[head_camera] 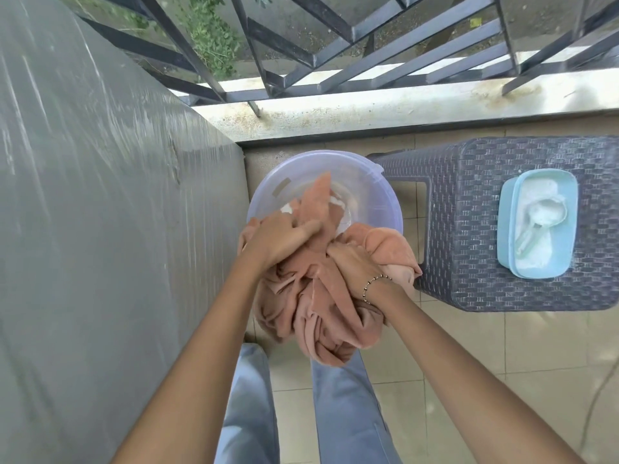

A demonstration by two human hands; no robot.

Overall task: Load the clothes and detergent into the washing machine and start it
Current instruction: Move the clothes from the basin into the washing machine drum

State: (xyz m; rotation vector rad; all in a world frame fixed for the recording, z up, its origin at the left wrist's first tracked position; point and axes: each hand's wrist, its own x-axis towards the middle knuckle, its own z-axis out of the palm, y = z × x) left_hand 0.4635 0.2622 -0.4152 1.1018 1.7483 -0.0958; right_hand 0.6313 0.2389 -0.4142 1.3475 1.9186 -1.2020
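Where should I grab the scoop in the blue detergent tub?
Pinch the scoop by its handle from above, reaching in at the near end of the tub: the handle lies on the powder pointing toward you, its bowl farther back.

No text, brand, number or sign can be read anywhere in this view. The only label-like mark is a small grey strip (pixel 282 188) stuck on the inner wall of the translucent basin (pixel 365 182). Its face is too plain and blurred to show any writing.
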